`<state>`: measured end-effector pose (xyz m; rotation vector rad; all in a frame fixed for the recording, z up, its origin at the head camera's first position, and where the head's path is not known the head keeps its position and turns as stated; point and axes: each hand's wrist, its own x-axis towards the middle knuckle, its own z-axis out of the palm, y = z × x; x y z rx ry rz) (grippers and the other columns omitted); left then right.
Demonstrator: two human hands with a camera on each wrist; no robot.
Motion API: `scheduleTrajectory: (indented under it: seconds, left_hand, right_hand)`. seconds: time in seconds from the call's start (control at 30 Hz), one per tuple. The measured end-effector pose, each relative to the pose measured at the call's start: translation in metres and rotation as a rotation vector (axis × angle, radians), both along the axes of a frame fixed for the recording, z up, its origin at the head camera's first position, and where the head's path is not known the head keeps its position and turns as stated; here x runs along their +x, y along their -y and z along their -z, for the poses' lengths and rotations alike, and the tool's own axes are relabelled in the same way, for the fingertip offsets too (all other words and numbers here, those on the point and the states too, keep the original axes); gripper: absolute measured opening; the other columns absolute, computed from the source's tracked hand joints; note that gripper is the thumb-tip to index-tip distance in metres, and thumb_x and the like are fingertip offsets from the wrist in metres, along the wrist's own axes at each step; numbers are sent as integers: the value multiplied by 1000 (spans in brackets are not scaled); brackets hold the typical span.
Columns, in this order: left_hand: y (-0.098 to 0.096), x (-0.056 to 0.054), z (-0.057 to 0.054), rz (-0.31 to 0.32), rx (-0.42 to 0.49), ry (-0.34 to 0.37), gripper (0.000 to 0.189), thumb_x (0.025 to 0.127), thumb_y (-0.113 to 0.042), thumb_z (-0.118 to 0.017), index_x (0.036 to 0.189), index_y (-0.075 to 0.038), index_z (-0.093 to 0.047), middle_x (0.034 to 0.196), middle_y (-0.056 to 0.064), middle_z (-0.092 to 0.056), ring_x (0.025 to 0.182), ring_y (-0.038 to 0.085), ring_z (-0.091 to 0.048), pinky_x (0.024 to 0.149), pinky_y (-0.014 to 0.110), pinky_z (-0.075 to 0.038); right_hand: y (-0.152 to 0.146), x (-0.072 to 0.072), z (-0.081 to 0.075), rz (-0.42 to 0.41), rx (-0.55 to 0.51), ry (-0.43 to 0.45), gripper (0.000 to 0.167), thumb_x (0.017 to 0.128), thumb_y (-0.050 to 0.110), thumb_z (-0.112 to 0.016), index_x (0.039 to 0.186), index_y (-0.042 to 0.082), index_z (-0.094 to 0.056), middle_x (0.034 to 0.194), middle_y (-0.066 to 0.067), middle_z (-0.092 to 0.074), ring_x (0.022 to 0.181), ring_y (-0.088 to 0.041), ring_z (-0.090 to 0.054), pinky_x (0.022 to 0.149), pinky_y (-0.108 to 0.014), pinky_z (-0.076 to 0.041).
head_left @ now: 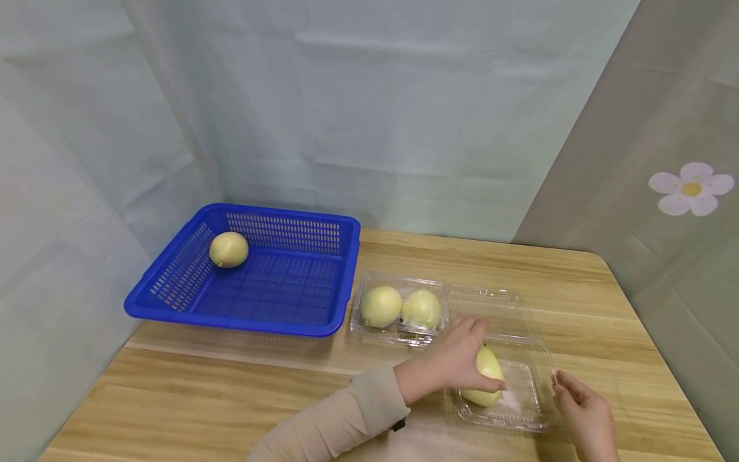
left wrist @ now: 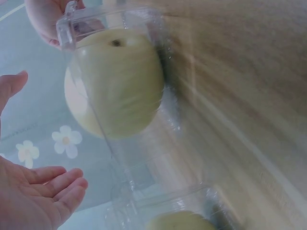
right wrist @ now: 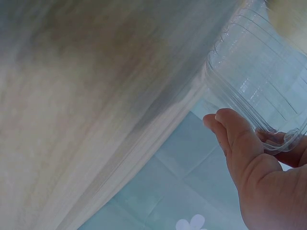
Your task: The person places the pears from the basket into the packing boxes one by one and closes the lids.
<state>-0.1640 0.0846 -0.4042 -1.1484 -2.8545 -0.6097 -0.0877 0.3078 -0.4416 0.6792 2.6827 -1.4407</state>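
Observation:
A pale yellow melon [head_left: 489, 363] sits in the left part of an open clear plastic clamshell box [head_left: 522, 420], whose lid [head_left: 491, 308] lies folded back behind it. My left hand [head_left: 458, 353] hovers over this melon, thumb and fingers spread. In the left wrist view, the spread fingers [left wrist: 57, 191] stand apart from the fruit. My right hand [head_left: 586, 410] pinches the box's right rim between thumb and fingers, as the right wrist view shows too. Just left of this box stands a second clear box [head_left: 360, 330] with two melons [head_left: 381, 307] side by side.
At the back left, a blue plastic basket [head_left: 340, 327] with slotted walls holds one melon [head_left: 229, 249] in its far left corner. Everything stands on a wood-grain table [head_left: 231, 398]. Pale cloth hangings [head_left: 375, 115] close off the back and sides.

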Motion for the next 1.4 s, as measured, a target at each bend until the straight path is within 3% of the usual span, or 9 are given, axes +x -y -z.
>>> scheduleTrajectory:
  seconds: [0.37,0.53,1.1,1.4]
  left_hand:
    - [10,-2,-18,-23,-10,18,87,74,-62,-69,138,-9,-42,138,6,-48,129,20,-44,108,28,-37]
    - [15,-4,-25,-48,-26,11,82,77,-60,-67,139,-13,-42,136,4,-49,125,19,-46,103,29,-41]
    - [43,-19,-52,-126,-13,-2,66,85,-51,-63,137,-13,-48,132,6,-54,121,20,-51,102,34,-43]
    - [64,-25,-65,-108,26,-40,49,90,-44,-58,126,-10,-57,121,6,-63,108,20,-61,86,33,-53]
  right_hand:
    - [0,-1,-2,-4,9,20,42,97,5,-42,136,-13,-39,135,-25,-43,79,17,-51,71,-5,-49]
    - [1,-1,-1,0,-12,17,43,97,4,-41,136,-13,-38,135,-25,-42,77,20,-47,70,-3,-47]
    - [0,0,-2,-8,-30,4,43,97,4,-39,136,-15,-37,135,-26,-41,76,22,-45,70,-2,-46]
    - [0,0,-2,-13,-36,5,43,97,4,-40,136,-15,-37,136,-27,-41,76,21,-45,70,-3,-46]
